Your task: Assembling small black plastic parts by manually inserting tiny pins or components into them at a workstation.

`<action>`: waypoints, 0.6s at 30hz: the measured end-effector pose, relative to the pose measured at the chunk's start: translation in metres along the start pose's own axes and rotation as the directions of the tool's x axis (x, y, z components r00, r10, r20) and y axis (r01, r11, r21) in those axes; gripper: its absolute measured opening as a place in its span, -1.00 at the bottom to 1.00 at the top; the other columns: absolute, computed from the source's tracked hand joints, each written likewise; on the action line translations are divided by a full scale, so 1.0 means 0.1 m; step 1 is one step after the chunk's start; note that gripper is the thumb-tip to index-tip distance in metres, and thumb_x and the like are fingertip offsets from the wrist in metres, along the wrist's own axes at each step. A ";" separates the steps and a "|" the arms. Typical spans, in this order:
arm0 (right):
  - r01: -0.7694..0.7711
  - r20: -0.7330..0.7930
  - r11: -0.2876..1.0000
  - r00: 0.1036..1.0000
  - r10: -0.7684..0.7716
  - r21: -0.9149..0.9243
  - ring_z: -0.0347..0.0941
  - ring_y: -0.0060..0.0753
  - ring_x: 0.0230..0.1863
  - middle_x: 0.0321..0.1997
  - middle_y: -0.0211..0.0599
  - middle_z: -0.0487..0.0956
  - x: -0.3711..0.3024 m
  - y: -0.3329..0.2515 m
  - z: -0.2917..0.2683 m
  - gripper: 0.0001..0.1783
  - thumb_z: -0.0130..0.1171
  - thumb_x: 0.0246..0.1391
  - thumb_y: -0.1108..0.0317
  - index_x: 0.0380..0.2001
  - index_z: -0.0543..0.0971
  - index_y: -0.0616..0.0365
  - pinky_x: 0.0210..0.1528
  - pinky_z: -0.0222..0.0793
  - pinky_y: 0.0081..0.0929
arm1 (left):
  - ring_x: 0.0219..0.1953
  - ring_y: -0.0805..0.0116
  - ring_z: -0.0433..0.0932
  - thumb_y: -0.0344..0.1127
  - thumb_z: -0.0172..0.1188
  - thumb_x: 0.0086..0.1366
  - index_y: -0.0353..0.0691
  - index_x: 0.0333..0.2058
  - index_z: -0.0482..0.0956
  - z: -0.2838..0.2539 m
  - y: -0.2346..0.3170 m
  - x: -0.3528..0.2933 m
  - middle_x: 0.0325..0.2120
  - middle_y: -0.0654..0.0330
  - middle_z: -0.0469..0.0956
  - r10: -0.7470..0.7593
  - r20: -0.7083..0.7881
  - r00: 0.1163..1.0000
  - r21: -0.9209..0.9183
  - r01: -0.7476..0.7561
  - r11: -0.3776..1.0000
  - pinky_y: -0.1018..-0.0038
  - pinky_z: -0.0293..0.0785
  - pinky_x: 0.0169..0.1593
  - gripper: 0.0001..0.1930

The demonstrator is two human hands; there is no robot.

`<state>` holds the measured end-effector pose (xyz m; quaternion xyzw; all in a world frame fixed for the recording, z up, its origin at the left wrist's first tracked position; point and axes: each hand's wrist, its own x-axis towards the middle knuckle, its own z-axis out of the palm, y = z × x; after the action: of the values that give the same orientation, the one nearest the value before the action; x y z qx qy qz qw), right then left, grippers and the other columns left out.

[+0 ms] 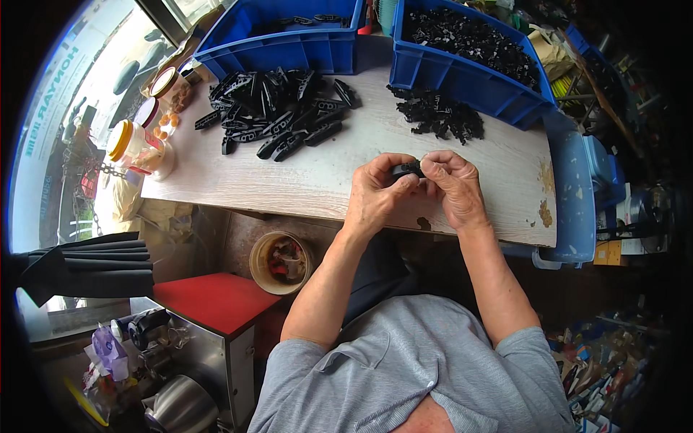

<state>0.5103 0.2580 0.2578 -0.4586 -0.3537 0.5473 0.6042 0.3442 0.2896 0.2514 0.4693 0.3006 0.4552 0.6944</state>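
Observation:
Above the table's front edge, my left hand [377, 189] is closed around a black plastic part [405, 170], thumb on the near side and fingers behind. At that part's right end, my right hand [460, 193] pinches with thumb and forefinger; whatever lies between those fingertips is hidden. A heap of long black plastic housings [278, 108] with cut-out slots lies on the table to the left. Beyond my right hand is a smaller pile of little black plastic pieces [440, 114].
Two blue bins stand at the back: the left bin [281, 52] holds a few housings, the right bin [462, 79] many small black pieces. Lidded jars [141, 148] line the worn table's [332, 180] left end. A bucket [258, 278] sits below, beside a red-topped cabinet [213, 302].

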 end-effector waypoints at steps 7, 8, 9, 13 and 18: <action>-0.028 0.011 0.999 1.000 0.028 -0.037 0.37 -0.68 -0.60 -0.55 -0.55 0.54 0.02 -0.02 0.04 -0.83 0.38 0.11 0.32 -0.29 0.61 0.14 -0.44 0.33 -0.70 | -0.51 0.53 0.58 -0.39 0.25 0.33 -0.38 -0.19 0.60 0.05 -0.04 0.06 -0.50 0.23 0.61 -0.047 -0.101 0.994 -0.041 0.043 0.998 0.61 0.53 -0.36 -0.83; -0.028 0.009 0.999 1.000 0.028 -0.037 0.37 -0.68 -0.60 -0.55 -0.55 0.54 0.03 -0.04 0.04 -0.83 0.38 0.11 0.32 -0.29 0.61 0.14 -0.44 0.33 -0.70 | -0.51 0.52 0.58 -0.39 0.24 0.33 -0.37 -0.22 0.60 0.06 -0.03 0.07 -0.51 0.22 0.61 -0.048 -0.124 0.991 -0.056 0.041 0.998 0.61 0.54 -0.36 -0.85; -0.032 0.003 0.996 0.999 0.033 -0.087 0.36 -0.68 -0.62 -0.57 -0.53 0.52 0.03 -0.06 0.04 -0.80 0.37 0.11 0.27 -0.33 0.59 0.13 -0.47 0.37 -0.67 | -0.52 0.51 0.58 -0.39 0.24 0.33 -0.37 -0.25 0.60 0.08 -0.03 0.07 -0.51 0.21 0.61 -0.050 -0.147 0.988 -0.072 0.039 0.997 0.60 0.54 -0.36 -0.86; -0.152 -0.034 0.972 0.988 0.149 -0.181 0.31 -0.68 -0.69 -0.65 -0.50 0.43 0.03 -0.19 0.14 -0.70 0.35 0.09 0.13 -0.45 0.52 0.11 -0.56 0.47 -0.54 | -0.53 0.50 0.59 -0.41 0.24 0.32 -0.37 -0.27 0.60 0.09 0.01 0.05 -0.50 0.19 0.62 -0.055 -0.183 0.982 -0.136 0.030 0.990 0.59 0.56 -0.37 -0.88; -0.208 0.009 0.965 0.977 0.212 -0.161 0.25 -0.67 -0.75 -0.66 -0.50 0.39 0.03 -0.21 0.13 -0.68 0.35 0.04 0.20 -0.56 0.45 0.12 -0.71 0.43 -0.51 | -0.54 0.51 0.60 -0.45 0.23 0.30 -0.38 -0.29 0.60 0.09 -0.03 0.04 -0.48 0.17 0.62 0.010 -0.185 0.983 -0.136 -0.035 0.990 0.60 0.58 -0.38 -0.91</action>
<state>0.5053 0.2635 0.2813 -0.5330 -0.3536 0.5843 0.4995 0.3542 0.2894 0.2524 0.3792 0.3257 0.5241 0.6895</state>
